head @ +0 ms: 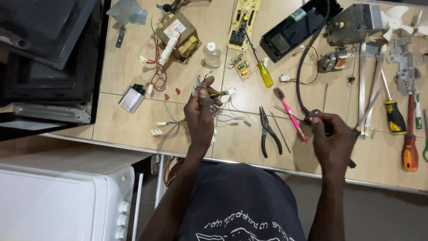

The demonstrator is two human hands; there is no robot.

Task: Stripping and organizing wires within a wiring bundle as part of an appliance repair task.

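My left hand (pixel 200 111) is closed around a bundle of thin coloured wires (pixel 223 117) with white connectors, lifted just over the table. My right hand (pixel 331 136) grips the end of a thick black cable (pixel 302 62) that curves up the table toward a black control panel housing (pixel 294 29). Between my hands lie black pliers (pixel 269 131) and a pink-handled brush (pixel 290 114). A thin metal rod lies beside the brush.
On the tan table (pixel 125 67) lie a transformer (pixel 178 32), a silver capacitor (pixel 130 99), a circuit board (pixel 243 20), a yellow screwdriver (pixel 263 69), a motor (pixel 354 22), a white fan blade (pixel 397 20) and red screwdrivers (pixel 409 147). A dark appliance shell (pixel 44 58) sits left, a white appliance (pixel 62 201) below.
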